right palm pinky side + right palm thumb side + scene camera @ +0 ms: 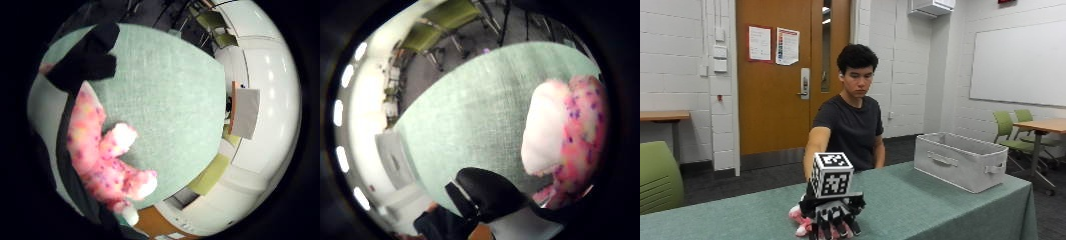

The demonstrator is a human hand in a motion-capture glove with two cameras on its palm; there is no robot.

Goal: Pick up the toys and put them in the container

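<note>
On the green-clothed table (939,200), at about 7 o'clock in the outside view, the black-gloved right hand (832,218) sits over a pink plush toy with purple spots and white paws (802,221), near the front edge. Fingers point down and curl around the toy — palm views show the plush right against the palm, one white paw (546,131) filling the thumb-side view, two limbs sticking out in the little-finger-side view (107,160). Gloved fingertips (487,192) wrap under it. Reads as a grip on the toy, though whether it's already lifted off the cloth can't be told.

Grey fabric container with side handles (961,160) stands at about 3 o'clock, well apart from the hand, at the far right end of the table. Opening faces up.

Judgement: grasp stage, carry not yet done.

Risks from here:
- toy is soft and floppy — held by the body with limbs dangling, it could slip out mid-carry
- fingers may catch the tablecloth along with the plush, dragging the cloth on lift
- long reach across to the container — releasing early lands the toy on the table or the rim instead of inside
</note>
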